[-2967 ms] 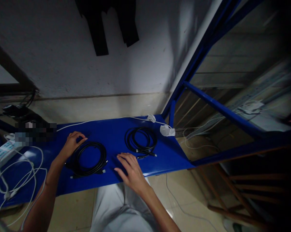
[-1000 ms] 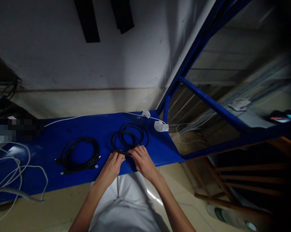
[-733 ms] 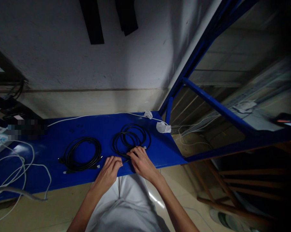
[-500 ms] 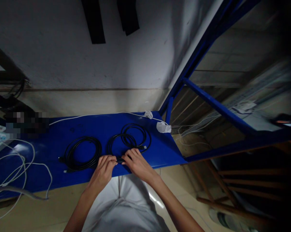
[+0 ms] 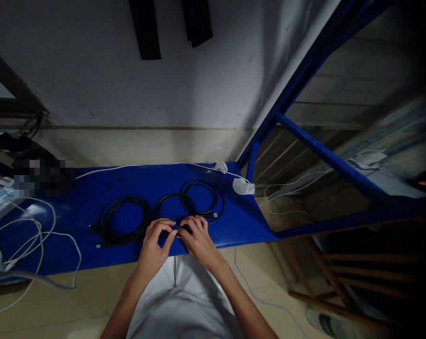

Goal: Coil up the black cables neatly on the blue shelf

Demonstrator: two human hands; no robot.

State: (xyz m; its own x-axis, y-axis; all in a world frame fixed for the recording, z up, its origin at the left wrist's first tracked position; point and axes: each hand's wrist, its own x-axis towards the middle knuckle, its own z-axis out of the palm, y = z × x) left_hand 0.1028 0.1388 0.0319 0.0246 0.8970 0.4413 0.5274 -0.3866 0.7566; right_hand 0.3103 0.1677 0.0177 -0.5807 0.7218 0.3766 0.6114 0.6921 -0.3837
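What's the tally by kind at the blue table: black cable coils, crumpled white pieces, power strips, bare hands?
Black cable coils: 3, counted as visible rings; the middle and right ones overlap
Crumpled white pieces: 2
Power strip: 1
Bare hands: 2
Total: 8

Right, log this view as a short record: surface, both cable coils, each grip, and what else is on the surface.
Surface: blue tabletop against a wall
Left coil: neat black cable ring, plug ends showing
Right coil: looser black cable loops, overlapping, one plug end showing
Left grip: thumb and fingers curled, at the looser loops' near side; contents unclear
Right grip: beside it, fingers curled; contents unclear
Left end: white power strip
Back edge: white cord
Back right: two crumpled white pieces
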